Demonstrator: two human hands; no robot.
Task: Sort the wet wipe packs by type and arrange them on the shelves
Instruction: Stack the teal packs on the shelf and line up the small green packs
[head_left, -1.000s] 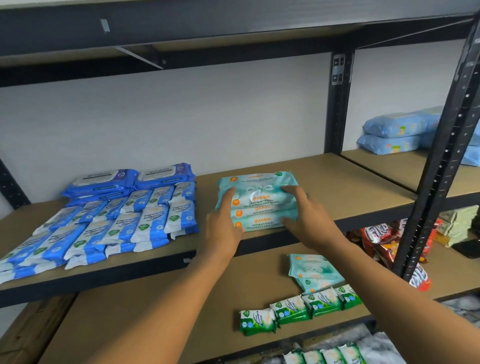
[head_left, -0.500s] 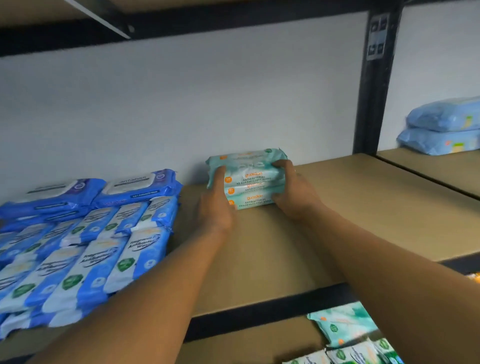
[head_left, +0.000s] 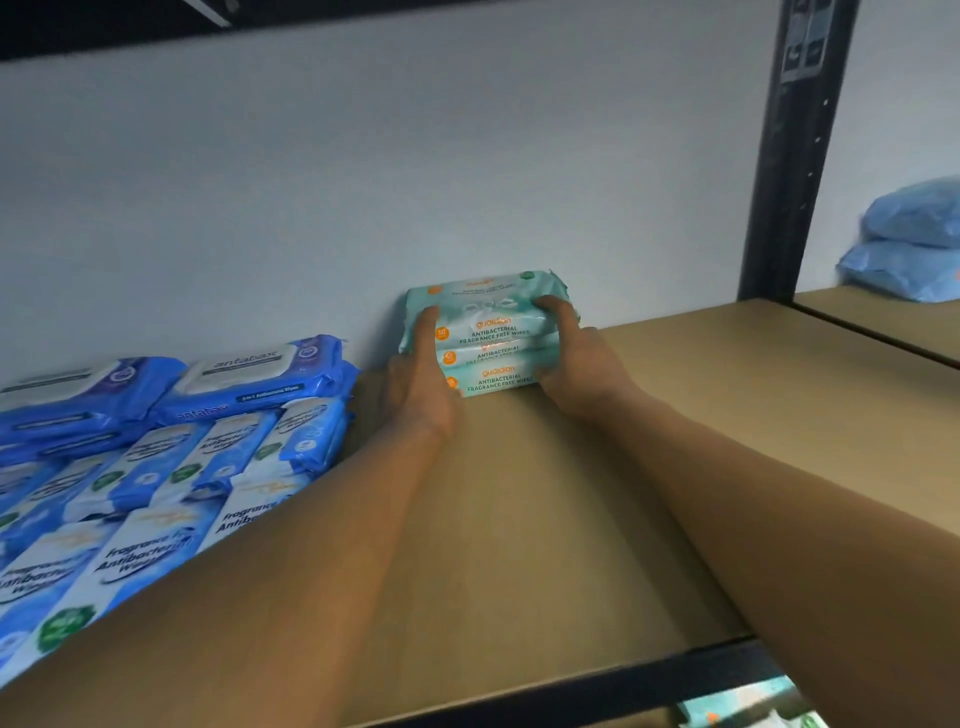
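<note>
**Teal stack clamped between both hands at the back wall**

The stack of three soft teal plastic wet wipe packs (head_left: 488, 338) is sitting just above the centre of the frame on the brown board shelf (head_left: 519, 519), apparently touching the pale wall (head_left: 415, 182). Its long axis is running left to right, parallel to that wall. The left hand (head_left: 421, 384) is gripping its left end and the right hand (head_left: 576, 364) its right end, both equally near. The blue and white wet wipe packs (head_left: 156, 452) are lying at lower left, near the left hand.

Teal packs (head_left: 488, 353) — orange lettering; blue-and-white packs (head_left: 156, 467); tan shelf (head_left: 545, 519) — black upright (head_left: 795, 156)
</note>
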